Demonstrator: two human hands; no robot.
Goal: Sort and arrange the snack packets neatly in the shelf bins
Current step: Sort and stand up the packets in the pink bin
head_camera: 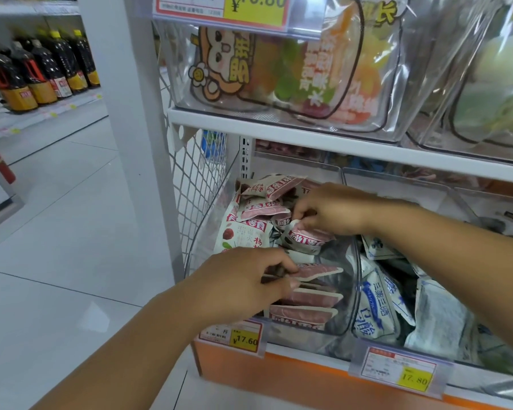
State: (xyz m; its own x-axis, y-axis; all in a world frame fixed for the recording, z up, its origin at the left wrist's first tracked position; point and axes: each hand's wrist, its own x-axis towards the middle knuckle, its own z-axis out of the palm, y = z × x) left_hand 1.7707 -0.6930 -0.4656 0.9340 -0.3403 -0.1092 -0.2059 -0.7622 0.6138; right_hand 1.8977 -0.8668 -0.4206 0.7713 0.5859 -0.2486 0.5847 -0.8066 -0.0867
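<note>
here, left hand at seven o'clock of the bin pinches a pink packet; right hand at one o'clock pinches another packet.

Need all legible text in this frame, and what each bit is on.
"¥17.60": left yellow price tag, on the front of the red packets' bin.
"17.80": right yellow price tag, below the neighbouring bin.
"¥16.80", top edge cropped: upper-shelf price tag.
"三蒸三晒": blue-and-white packet.
Too blurred to read: lettering on the red packets, small print on all the tags, bottle labels.
</note>
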